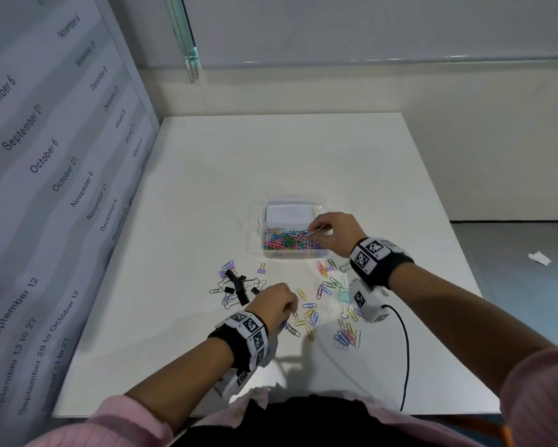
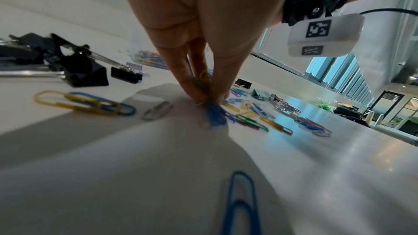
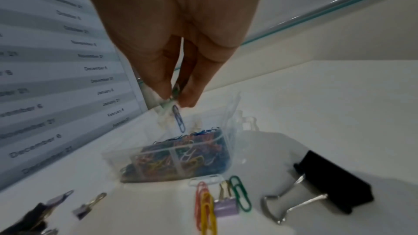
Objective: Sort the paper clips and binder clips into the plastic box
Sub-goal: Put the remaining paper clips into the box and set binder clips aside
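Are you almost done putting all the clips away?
Partway. The box already holds many paper clips. The right hand pinches clips above it; the left hand pinches a blue clip on the table. Scattered paper clips and binder clips remain.

The head view looks steeply down on the table (image 1: 206,175). Each wrist view sits close behind its grip, skimming the tabletop; all three share the plastic box (image 1: 292,253).
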Demonstrator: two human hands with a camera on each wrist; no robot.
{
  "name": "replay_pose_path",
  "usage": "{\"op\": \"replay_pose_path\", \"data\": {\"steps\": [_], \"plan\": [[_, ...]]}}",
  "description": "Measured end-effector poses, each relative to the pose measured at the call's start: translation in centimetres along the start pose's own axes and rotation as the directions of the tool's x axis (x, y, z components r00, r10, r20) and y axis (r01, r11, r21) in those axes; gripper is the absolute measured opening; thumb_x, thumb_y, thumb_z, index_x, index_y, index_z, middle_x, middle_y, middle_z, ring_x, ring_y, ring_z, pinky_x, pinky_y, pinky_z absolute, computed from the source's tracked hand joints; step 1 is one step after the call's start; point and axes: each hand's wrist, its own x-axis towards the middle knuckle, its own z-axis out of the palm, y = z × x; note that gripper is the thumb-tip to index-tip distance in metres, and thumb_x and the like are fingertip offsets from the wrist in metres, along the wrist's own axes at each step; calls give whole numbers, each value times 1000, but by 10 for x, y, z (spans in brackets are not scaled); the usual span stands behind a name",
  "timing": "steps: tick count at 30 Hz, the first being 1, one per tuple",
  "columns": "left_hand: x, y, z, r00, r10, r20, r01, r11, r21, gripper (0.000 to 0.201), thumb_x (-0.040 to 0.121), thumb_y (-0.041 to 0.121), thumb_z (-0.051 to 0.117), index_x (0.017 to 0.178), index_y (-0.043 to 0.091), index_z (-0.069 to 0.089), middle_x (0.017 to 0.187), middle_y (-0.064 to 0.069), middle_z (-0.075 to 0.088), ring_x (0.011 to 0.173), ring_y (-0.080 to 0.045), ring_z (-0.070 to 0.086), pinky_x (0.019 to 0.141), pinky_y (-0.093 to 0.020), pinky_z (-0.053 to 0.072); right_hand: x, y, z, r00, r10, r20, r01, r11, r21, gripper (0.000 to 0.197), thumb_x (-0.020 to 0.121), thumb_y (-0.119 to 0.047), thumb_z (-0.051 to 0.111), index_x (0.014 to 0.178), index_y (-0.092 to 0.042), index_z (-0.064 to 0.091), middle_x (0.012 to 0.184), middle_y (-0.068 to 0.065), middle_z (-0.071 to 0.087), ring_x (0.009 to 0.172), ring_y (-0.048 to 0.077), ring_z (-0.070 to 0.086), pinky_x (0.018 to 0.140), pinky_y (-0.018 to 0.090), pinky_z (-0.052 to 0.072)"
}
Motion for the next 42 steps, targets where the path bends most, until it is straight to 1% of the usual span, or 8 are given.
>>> {"op": "replay_pose_path", "data": {"steps": [4, 8, 13, 18, 23, 29, 34, 42], "plan": [[1, 0, -9, 999, -26, -37, 25, 999, -20, 21, 85, 3, 52, 95, 5, 70, 110, -11, 65, 103, -26, 61, 90, -27, 43, -4, 7, 3, 1000, -7, 14, 8, 998, -56, 22, 80, -5, 60, 100, -11, 65, 101, 6, 58, 87, 17, 53, 78, 25, 40], [5, -1, -24, 991, -40, -126, 26, 994, -108, 17, 82, 2, 57, 89, 8, 72, 102, -8, 69, 92, -20, 64, 86, -26, 49, -29, 16, 19, 991, -18, 130, 35, 992, -125, 19, 81, -5, 51, 89, -11, 67, 94, 6, 67, 73, 13, 53, 70, 24, 43], [22, 10, -61, 956, -34, -290, -9, 989, -146, 14, 84, 1, 57, 83, 6, 70, 93, -7, 68, 75, -10, 55, 73, -17, 42, -60, 36, 48, 942, 47, 331, 58, 952, -300, 25, 79, -7, 50, 100, -14, 62, 108, 9, 57, 105, 23, 50, 95, 36, 43], [50, 9, -90, 936, -72, -345, 24, 990, -141, 14, 82, -2, 57, 83, 6, 69, 93, -11, 63, 78, -18, 53, 76, -26, 44, -75, 30, 67, 918, -8, 397, 106, 969, -225, 32, 79, 3, 47, 104, -10, 62, 113, 11, 53, 111, 25, 44, 93, 32, 37], [59, 1, -92, 950, -167, -263, 129, 980, -155, 21, 86, -4, 50, 87, 2, 70, 101, -15, 69, 86, -25, 63, 79, -27, 48, -76, 24, 69, 911, -31, 410, 99, 984, -145, 27, 79, -2, 48, 98, -10, 65, 108, 10, 58, 107, 23, 51, 91, 30, 40], [54, -7, -83, 964, -173, -204, 159, 984, -84, 36, 87, -5, 37, 94, 5, 70, 110, -14, 67, 101, -31, 62, 88, -32, 50, -62, 26, 71, 923, -20, 384, 111, 970, -216, 46, 79, -2, 48, 124, -12, 50, 124, 11, 46, 118, 29, 40, 102, 36, 36], [54, -9, -81, 968, -170, -187, 169, 985, -17, 37, 91, -4, 37, 110, 7, 66, 120, -12, 64, 107, -31, 61, 93, -35, 50, -60, 13, 85, 897, -95, 432, 268, 894, -359, 66, 78, 6, 45, 139, -14, 31, 143, 9, 31, 118, 31, 35, 101, 41, 39], [36, 4, -87, 983, -61, -174, 66, 998, 19, 39, 94, 1, 35, 128, 7, 53, 132, -15, 53, 114, -33, 55, 85, -31, 47, -73, 27, 89, 874, -224, 432, 361, 894, -266, 59, 73, 11, 41, 129, -6, 48, 133, 14, 46, 113, 34, 43, 96, 44, 44]]}}
